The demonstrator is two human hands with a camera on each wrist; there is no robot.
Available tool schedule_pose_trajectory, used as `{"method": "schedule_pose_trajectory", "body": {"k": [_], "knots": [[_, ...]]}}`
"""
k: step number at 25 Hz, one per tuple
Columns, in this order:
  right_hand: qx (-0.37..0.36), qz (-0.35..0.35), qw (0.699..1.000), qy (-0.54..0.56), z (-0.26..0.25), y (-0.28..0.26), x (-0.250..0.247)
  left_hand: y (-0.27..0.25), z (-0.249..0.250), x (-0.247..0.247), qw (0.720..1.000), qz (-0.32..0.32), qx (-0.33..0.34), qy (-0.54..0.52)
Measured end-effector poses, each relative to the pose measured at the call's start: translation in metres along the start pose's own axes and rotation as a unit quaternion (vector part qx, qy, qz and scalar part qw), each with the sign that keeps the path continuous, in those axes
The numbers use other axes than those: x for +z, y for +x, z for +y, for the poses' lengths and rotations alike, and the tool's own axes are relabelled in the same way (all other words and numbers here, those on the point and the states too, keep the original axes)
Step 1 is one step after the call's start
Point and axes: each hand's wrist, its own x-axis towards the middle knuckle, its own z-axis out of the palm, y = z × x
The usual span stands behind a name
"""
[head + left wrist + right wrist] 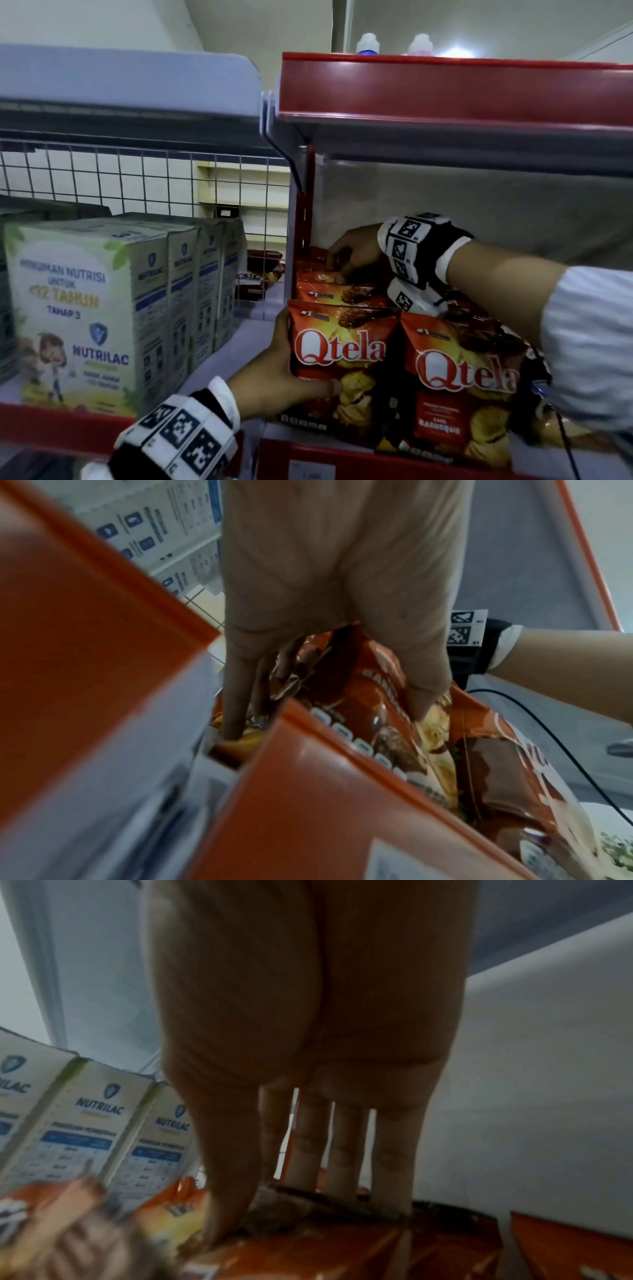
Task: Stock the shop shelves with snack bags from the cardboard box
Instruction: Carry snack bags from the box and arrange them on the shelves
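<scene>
Several red Qtela snack bags stand on the red-edged shelf (pixel 346 460). My left hand (pixel 303 359) grips the front-left bag (pixel 346 346) at its lower left side, thumb across the front and fingers behind. In the left wrist view the left hand (pixel 325 718) holds this bag (pixel 369 696) just behind the shelf lip (pixel 308 804). My right hand (pixel 342 267) reaches deeper and pinches the top edge of a bag behind (pixel 320 277). The right wrist view shows the right hand (pixel 291 1204) with thumb in front and fingers behind that bag (pixel 308 1245). Another bag (pixel 466 383) stands front right. No cardboard box is in view.
Nutrilac cartons (pixel 102 308) fill the neighbouring shelf on the left, before a wire mesh back (pixel 137 181). A red upright (pixel 303 219) divides the two bays. A red shelf (pixel 445 89) hangs close above, with two bottles (pixel 368 42) on it. A black cable (pixel 565 438) trails from my right arm.
</scene>
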Motion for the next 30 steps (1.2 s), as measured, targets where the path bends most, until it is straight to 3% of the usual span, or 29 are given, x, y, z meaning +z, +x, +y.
{"method": "schedule_pose_trajectory", "body": {"k": [5, 9, 14, 18, 22, 26, 30], "knots": [[-0.018, 0.077, 0.994, 0.082, 0.005, -0.048, -0.045, -0.008, 0.01, 0.01, 0.998, 0.037, -0.059, -0.007], [-0.036, 0.183, 0.978, 0.096, 0.011, -0.117, -0.053, -0.023, 0.013, 0.028, 0.996, 0.08, -0.033, -0.018], [-0.025, 0.282, 0.958, 0.049, 0.017, -0.183, 0.059, -0.033, 0.0, 0.055, 0.979, 0.201, 0.025, 0.041], [0.091, 0.403, 0.896, 0.16, 0.015, -0.214, 0.149, -0.033, -0.002, 0.059, 0.968, 0.231, 0.041, 0.089], [0.118, 0.406, 0.9, 0.106, 0.012, -0.219, 0.191, -0.035, -0.003, 0.056, 0.965, 0.234, 0.02, 0.118], [0.077, 0.306, 0.944, 0.093, 0.016, -0.211, 0.18, -0.04, -0.002, 0.056, 0.966, 0.235, 0.012, 0.108], [0.076, 0.281, 0.957, 0.02, 0.018, -0.207, 0.171, -0.044, 0.001, 0.062, 0.951, 0.277, 0.016, 0.14]]}}
